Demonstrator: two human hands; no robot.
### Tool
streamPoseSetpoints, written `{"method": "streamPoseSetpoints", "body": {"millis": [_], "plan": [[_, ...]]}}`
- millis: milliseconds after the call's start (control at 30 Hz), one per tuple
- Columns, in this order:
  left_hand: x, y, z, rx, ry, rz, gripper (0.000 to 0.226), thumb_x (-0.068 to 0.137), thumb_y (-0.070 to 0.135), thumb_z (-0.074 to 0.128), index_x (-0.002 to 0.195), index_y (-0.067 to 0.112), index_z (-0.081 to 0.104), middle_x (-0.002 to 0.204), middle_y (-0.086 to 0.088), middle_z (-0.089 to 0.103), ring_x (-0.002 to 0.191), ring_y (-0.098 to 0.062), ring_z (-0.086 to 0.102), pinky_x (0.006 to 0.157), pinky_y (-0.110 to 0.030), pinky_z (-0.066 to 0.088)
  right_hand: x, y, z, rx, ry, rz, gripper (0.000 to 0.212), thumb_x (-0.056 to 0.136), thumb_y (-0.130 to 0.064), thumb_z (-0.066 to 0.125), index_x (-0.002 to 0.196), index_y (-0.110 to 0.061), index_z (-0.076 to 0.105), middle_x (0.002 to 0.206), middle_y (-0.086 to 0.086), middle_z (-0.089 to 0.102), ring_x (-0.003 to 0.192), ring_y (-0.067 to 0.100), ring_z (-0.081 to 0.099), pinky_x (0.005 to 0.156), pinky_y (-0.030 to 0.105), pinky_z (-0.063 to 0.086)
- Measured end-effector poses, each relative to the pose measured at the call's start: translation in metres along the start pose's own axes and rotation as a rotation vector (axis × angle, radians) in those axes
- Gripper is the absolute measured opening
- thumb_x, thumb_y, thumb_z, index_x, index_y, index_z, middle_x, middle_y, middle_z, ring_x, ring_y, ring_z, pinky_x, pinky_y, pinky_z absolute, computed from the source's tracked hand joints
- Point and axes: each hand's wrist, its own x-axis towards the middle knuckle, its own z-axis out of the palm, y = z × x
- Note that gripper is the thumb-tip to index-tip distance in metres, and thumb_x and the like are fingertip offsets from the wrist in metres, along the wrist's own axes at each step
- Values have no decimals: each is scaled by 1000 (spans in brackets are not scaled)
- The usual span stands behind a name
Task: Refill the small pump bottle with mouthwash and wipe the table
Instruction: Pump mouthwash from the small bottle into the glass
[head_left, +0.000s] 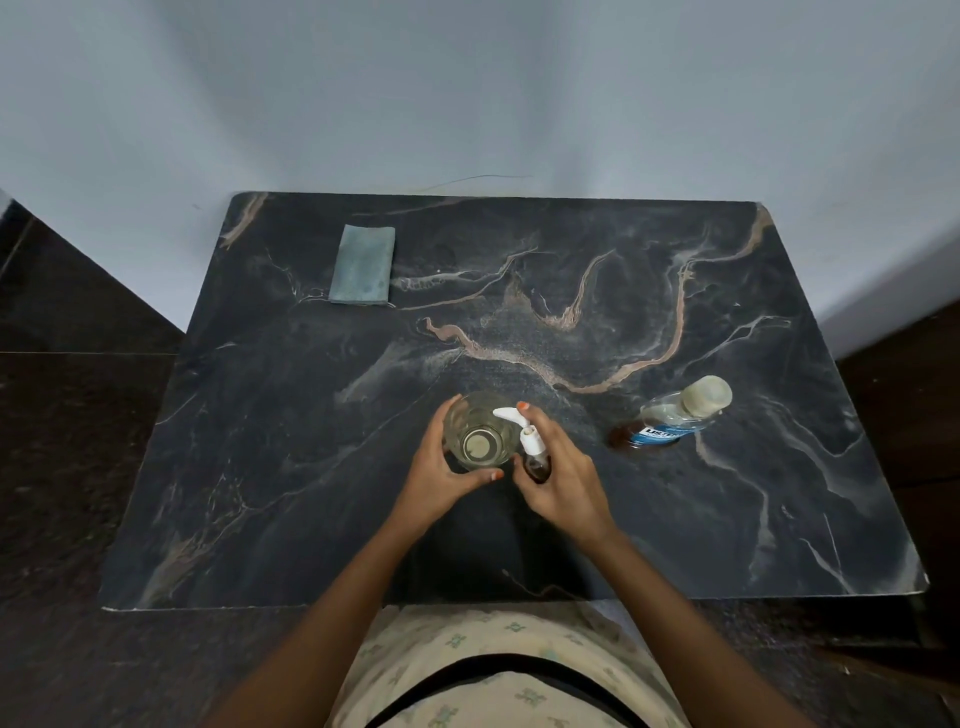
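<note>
A clear drinking glass stands upright near the middle of the dark marble table, and my left hand is wrapped around its left side. Right beside it is the small pump bottle with a white pump head and dark liquid inside. My right hand grips this bottle, index finger resting on the pump, whose nozzle points over the glass. The mouthwash bottle, clear with a blue label and its cap on, stands to the right, apart from both hands.
A folded grey-blue cloth lies at the far left of the table. A pale wall runs along the table's back edge. Dark floor surrounds the left, right and near sides.
</note>
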Motion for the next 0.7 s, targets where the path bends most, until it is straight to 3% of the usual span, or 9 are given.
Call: {"method": "streamPoseSetpoints", "body": {"millis": [133,267,433,600,700], "plan": [[0,0,0,6,-5,-2,93,54,27,84,128,44,30,137,5,45,126,-9,44,107,-37,36,0,-1,-2,-26,-63,24,65,74,-11,62,128,-32,31,112,8,59,90,25,62,68,39,55],[0,-2,-1,7,-7,2,93,57,17,86,127,45,31,134,13,44,125,-6,44,107,-36,36,1,-3,-2,-114,-112,5,66,70,-3,67,122,-28,35,98,12,55,69,29,61,53,33,50],[0,-2,-1,2,-7,-4,93,58,19,85,128,45,30,136,10,44,125,-5,44,106,-33,37,1,-3,-2,-137,-151,28,52,69,0,66,117,-10,52,98,14,56,71,33,61,54,41,53],[-1,-1,0,3,-4,5,93,57,25,85,129,45,30,138,5,44,126,-6,43,106,-32,37,-2,0,-3,-44,-144,70,70,76,-7,61,127,-42,29,102,3,53,74,20,56,61,38,50],[-1,-2,-1,1,-5,-1,94,57,23,86,128,48,29,138,6,44,126,-5,43,106,-31,36,-5,3,-3,-44,-161,53,77,78,-10,59,132,-48,20,99,-2,51,72,15,53,61,35,49]]}}
